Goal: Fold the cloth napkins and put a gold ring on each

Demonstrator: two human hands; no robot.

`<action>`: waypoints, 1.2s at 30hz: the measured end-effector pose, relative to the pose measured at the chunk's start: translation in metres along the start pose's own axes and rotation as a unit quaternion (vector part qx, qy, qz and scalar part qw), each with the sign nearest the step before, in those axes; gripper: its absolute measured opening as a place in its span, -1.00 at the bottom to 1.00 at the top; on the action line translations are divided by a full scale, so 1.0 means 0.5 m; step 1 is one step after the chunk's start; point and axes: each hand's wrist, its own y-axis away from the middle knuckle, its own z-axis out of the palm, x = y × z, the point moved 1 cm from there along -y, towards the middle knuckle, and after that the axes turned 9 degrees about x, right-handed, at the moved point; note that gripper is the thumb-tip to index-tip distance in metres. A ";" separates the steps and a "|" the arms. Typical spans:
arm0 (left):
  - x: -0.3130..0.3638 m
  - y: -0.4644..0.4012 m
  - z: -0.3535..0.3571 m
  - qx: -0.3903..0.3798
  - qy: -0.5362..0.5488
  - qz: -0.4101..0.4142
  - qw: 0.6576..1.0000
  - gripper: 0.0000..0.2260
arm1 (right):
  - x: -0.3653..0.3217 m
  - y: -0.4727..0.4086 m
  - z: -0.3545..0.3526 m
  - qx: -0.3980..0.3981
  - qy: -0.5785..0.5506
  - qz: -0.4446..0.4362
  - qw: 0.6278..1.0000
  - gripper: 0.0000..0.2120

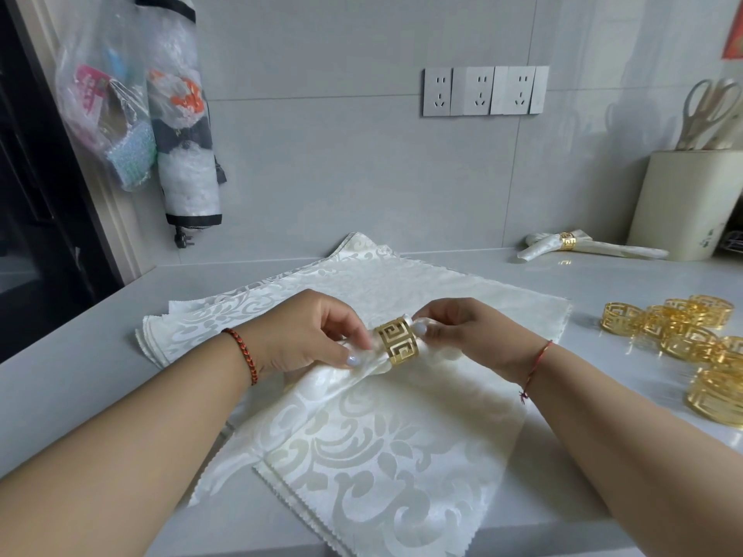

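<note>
A cream damask napkin (341, 375) is gathered into a roll at the centre of the counter. A gold cut-out ring (398, 341) sits around it. My left hand (309, 335) pinches the gathered cloth just left of the ring. My right hand (462, 331) grips the napkin's end where it pokes out on the ring's right side, thumb against the ring's edge. Under both hands lies a stack of flat napkins (402, 456). A ringed napkin (579, 245) lies at the back right. Several loose gold rings (691, 347) are heaped at the right.
A cream utensil holder (683, 203) with scissors stands at the far right against the wall. Plastic bags (132, 114) hang at the left by a dark doorway. Wall sockets (482, 90) sit above the grey counter (80, 347), whose front edge is near me.
</note>
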 end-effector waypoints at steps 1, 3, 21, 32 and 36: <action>-0.002 -0.003 0.001 0.001 0.000 -0.004 1.000 -0.80 | 0.003 -0.002 0.003 0.000 0.009 0.005 1.000 -0.89; -0.007 -0.008 0.000 0.007 0.002 -0.019 1.000 -0.79 | 0.004 -0.003 0.009 0.004 0.014 0.012 1.000 -0.87; 0.041 -0.052 0.043 -0.037 -0.062 -0.074 0.995 -0.60 | -0.001 -0.006 0.015 0.080 0.024 -0.006 0.997 -0.83; 0.000 -0.048 0.003 -0.029 -0.060 -0.083 0.994 -0.38 | 0.003 -0.012 -0.012 0.119 0.057 -0.024 0.991 -0.80; -0.006 -0.037 0.003 -0.017 -0.077 -0.064 0.995 -0.50 | 0.009 -0.011 -0.017 0.097 0.041 -0.010 0.994 -0.87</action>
